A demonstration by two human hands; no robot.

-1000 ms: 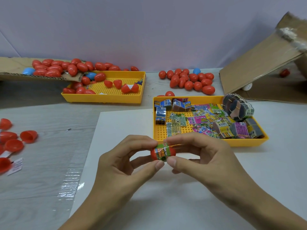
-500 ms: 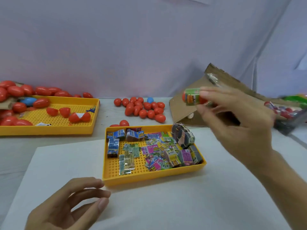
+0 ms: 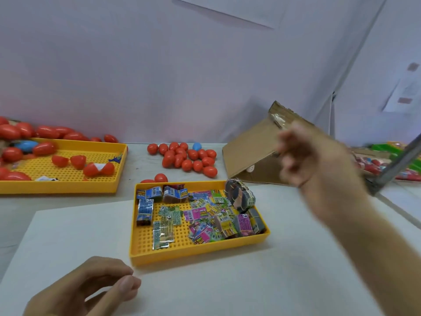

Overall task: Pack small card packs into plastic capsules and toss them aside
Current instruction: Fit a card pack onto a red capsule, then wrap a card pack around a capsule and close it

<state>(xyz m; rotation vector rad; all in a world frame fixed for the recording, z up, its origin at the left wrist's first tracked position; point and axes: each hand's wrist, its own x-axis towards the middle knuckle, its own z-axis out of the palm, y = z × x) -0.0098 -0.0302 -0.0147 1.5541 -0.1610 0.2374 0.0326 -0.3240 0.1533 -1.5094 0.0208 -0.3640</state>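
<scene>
A yellow tray (image 3: 196, 255) in the middle holds several small colourful card packs (image 3: 198, 213). My right hand (image 3: 305, 156) is raised to the right of it, in front of a cardboard flap (image 3: 248, 156). It is motion-blurred, its fingers loosely curled, and no capsule shows in it. My left hand (image 3: 91, 290) rests low at the front left over the white sheet (image 3: 227, 290), fingers loosely curled and holding nothing. A pile of closed red capsules (image 3: 189, 158) with one blue lies behind the tray.
A second yellow tray (image 3: 68, 188) at the left holds red capsule halves and whole capsules. Behind the flap at the far right, a box (image 3: 373, 165) shows more red capsules, crossed by a grey metal bar (image 3: 396, 165).
The capsule with the card pack has left my right hand, which swung right toward the cardboard flap. My left hand stayed low at the front left. The view turned right.
</scene>
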